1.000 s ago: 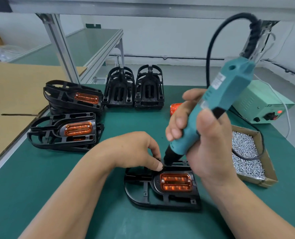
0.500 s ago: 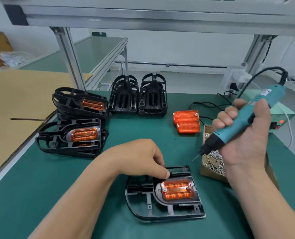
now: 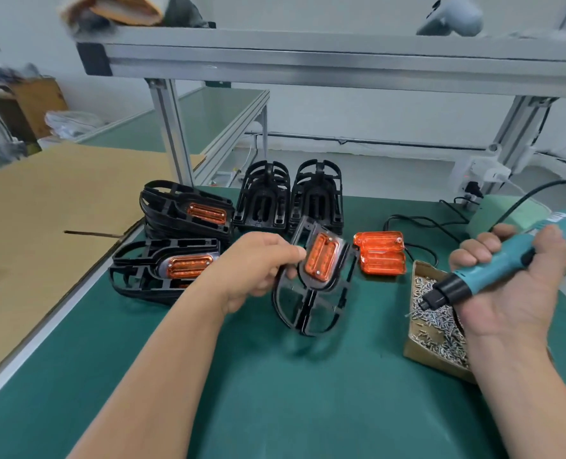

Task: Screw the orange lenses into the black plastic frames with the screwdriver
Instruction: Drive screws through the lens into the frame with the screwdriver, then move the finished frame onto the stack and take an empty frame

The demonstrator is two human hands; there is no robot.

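My left hand [image 3: 258, 270] grips a black plastic frame [image 3: 311, 306] by its left edge and holds it tilted above the green mat, an orange lens [image 3: 321, 256] fitted in it. My right hand [image 3: 513, 286] holds the teal electric screwdriver [image 3: 493, 270] at the right, its black tip pointing down-left over a cardboard box of screws [image 3: 437, 329]. Two loose orange lenses [image 3: 379, 253] lie stacked on the mat behind the held frame.
Frames with lenses fitted [image 3: 175, 246] are piled at the left. Two stacks of bare black frames [image 3: 291, 197] stand at the back. A green power unit [image 3: 506, 213] and cables sit at the far right. Cardboard sheet [image 3: 43, 233] covers the left bench. An aluminium post [image 3: 172, 130] rises behind.
My left hand has lifted the frame off the mat and tilted it upward toward the back. My right hand took the screwdriver off the frame and swung it right over the screw box.
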